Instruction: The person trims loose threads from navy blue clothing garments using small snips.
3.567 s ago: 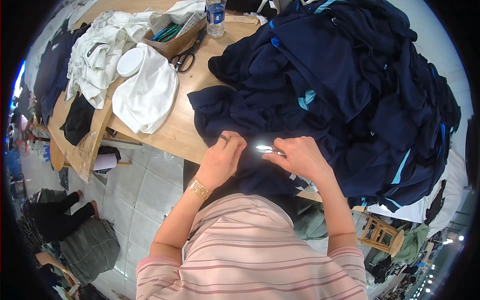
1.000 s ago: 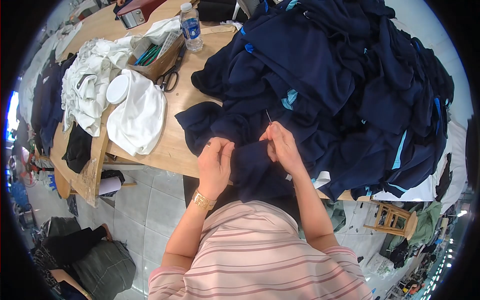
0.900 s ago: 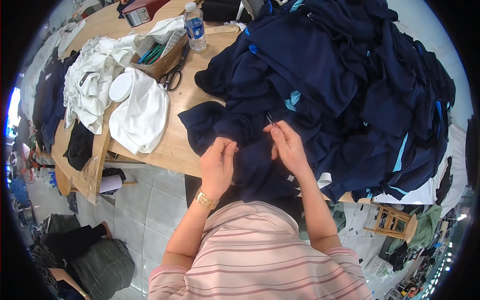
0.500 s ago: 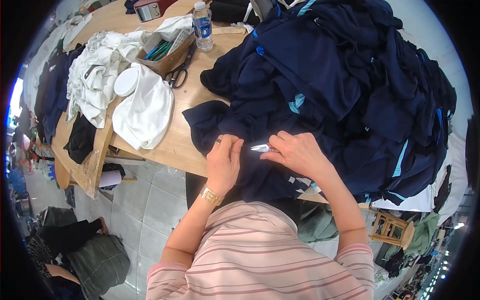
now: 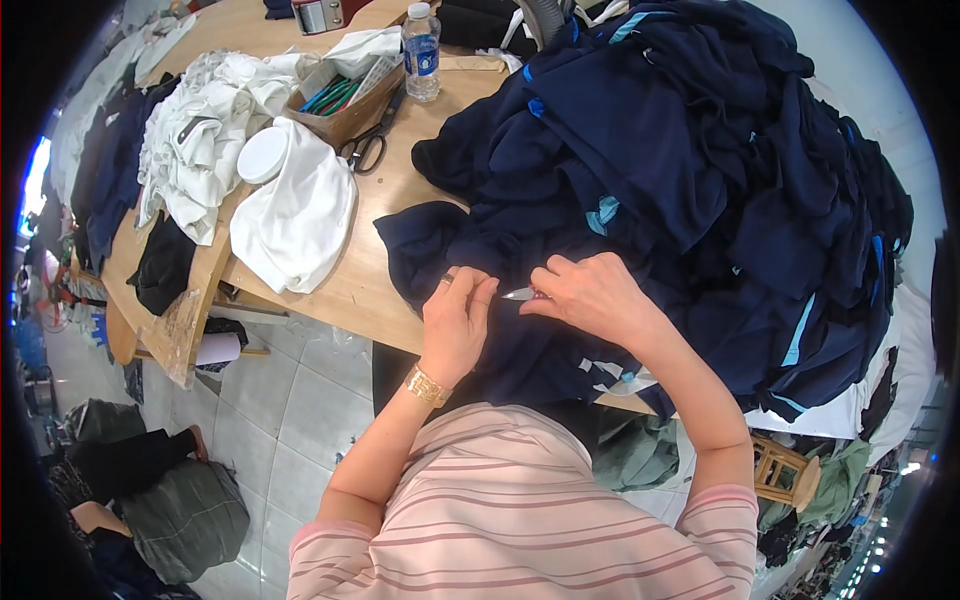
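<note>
Small thread snips (image 5: 517,295) with short silvery blades are gripped in my right hand (image 5: 590,297), their tips pointing left. The blades look closed together. Just left of them, my left hand (image 5: 462,315) pinches thumb and fingers together over navy fabric; whatever lies in the pinch is too small to make out. The snips' tips are close beside those fingertips. Under both hands spreads a navy garment (image 5: 430,240), draped toward the table's front edge and running into a big heap of navy garments (image 5: 640,150) with light-blue strips.
The wooden table (image 5: 385,205) carries black-handled scissors (image 5: 368,150), a box of pens (image 5: 345,122), a water bottle (image 5: 421,55), white cloths (image 5: 295,220) and a round white lid (image 5: 262,156). A wooden stool (image 5: 785,472) stands at the lower right. Another person's arm shows at the lower left.
The snips' blades were apart and are now together. Their tips have come nearer my left fingertips. The view has shifted slightly.
</note>
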`<move>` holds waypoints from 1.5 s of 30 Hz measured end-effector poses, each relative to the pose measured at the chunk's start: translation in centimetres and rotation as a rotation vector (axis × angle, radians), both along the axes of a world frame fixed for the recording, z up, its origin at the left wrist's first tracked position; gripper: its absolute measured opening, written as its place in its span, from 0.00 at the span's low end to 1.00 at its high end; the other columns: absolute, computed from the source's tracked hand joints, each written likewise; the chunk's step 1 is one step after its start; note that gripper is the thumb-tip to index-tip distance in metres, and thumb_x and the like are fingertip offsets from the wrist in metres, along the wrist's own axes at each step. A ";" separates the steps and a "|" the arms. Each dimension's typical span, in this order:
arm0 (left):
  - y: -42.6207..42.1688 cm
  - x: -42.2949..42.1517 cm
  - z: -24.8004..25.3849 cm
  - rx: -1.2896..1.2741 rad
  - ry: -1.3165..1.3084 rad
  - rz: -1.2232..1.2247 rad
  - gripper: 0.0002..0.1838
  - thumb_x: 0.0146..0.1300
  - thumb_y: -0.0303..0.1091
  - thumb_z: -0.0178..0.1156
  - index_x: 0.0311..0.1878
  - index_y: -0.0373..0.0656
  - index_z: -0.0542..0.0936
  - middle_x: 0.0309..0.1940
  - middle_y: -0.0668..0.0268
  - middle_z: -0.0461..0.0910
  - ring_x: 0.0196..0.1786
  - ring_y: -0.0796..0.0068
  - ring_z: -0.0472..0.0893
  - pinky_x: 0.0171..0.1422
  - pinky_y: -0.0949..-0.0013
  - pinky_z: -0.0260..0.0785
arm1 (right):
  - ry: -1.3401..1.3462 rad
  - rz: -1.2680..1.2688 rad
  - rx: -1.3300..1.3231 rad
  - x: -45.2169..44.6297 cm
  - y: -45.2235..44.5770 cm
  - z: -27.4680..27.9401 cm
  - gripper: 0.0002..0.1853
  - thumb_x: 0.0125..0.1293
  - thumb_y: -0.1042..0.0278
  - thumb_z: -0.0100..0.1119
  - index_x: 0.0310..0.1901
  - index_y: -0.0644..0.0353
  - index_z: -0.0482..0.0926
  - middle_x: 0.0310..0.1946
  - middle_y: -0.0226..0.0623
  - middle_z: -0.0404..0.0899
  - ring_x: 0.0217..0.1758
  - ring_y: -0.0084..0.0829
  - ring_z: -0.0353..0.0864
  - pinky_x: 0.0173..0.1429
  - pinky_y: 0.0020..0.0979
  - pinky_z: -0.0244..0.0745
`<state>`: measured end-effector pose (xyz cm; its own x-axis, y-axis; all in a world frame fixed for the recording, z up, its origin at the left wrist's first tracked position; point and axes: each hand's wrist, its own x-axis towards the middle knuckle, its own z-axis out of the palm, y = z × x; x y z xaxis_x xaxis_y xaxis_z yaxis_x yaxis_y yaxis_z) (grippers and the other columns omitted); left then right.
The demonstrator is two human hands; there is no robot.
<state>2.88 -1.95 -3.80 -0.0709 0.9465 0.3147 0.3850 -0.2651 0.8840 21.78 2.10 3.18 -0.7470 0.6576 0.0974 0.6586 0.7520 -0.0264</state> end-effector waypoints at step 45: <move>-1.0 -1.8 1.0 -0.039 0.071 -0.102 0.05 0.65 0.28 0.57 0.35 0.38 0.79 0.26 0.63 0.73 0.35 0.64 0.71 0.46 0.66 0.61 | 0.738 -0.402 -0.558 -2.4 -2.8 -1.3 0.07 0.62 0.73 0.61 0.39 0.68 0.79 0.24 0.44 0.81 0.24 0.31 0.82 0.31 0.26 0.72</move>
<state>1.13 -2.96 -2.77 0.0473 0.9594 0.2779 0.4196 -0.2716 0.8662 19.35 -0.72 1.88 -0.3374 0.9402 0.0474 0.5374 0.2337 -0.8103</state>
